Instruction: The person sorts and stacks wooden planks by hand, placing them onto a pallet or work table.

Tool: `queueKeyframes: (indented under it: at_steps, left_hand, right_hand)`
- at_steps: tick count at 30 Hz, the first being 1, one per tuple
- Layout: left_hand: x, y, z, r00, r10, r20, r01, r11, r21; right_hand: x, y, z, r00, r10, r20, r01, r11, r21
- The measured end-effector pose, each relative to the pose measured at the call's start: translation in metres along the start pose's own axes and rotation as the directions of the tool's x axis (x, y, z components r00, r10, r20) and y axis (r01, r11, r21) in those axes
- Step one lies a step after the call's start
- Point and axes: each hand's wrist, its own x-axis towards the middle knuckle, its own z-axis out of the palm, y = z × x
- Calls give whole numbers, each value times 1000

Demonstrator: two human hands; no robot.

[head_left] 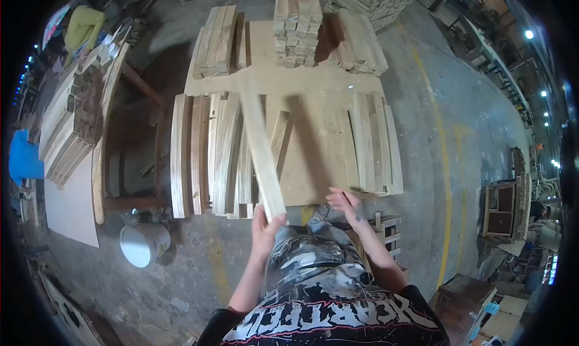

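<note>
A long pale wooden board [263,156] is held at its near end by my left hand [267,226], whose fingers are wrapped around it. The board slants up and away over the worktable [313,165]; its far end is blurred. My right hand [345,202] is by the table's near edge, fingers loosely bent and apart, holding nothing that I can see. Left of the held board lies a row of boards [224,147] side by side. A shorter board [278,135] lies at a slant just to its right. Another group of boards [377,144] lies at the table's right side.
Stacks of lumber [297,29] stand at the table's far side. More wood [72,126] is piled at the left, near a person in blue [25,156] and a person in yellow-green [83,29]. A white bucket [140,247] stands on the floor. Cabinets [461,304] are at lower right.
</note>
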Motion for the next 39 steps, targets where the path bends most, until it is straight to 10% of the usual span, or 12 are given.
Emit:
queueKeyframes:
  at_steps: [3,8,15,20,24,27,31,34,39]
  left_hand:
    - [-13,-6,-5,991,103,86,-122,958,261]
    - [-3,-2,31,888,289,358,-457,471,755]
    - [5,0,96,791,299,533,-608,301,734]
    - [23,32,169,595,525,609,-668,-97,737]
    - [48,27,197,755,291,588,-496,-333,802]
    - [71,-50,153,959,-18,284,-284,-14,959]
    - [44,-107,144,999,-23,23,-19,179,984]
    - [30,-131,147,972,69,-223,177,405,897]
    - [62,-128,150,886,139,-441,349,426,835]
  right_hand:
    - [21,-60,56,982,-188,-16,186,952,242]
    - [36,-104,30,981,-63,-181,156,809,566]
    - [41,-66,-44,843,-398,-361,368,917,-153]
    - [37,-65,-99,828,-561,-8,472,704,-531]
    - [44,-58,-142,737,-492,463,647,319,-692]
    - [54,-50,-165,628,-482,611,748,156,-645]
    - [63,-32,-193,521,-817,247,699,242,-673]
    - [70,-10,-249,710,-704,-13,524,541,-658]
    - [66,65,-286,930,-321,-179,46,584,-811]
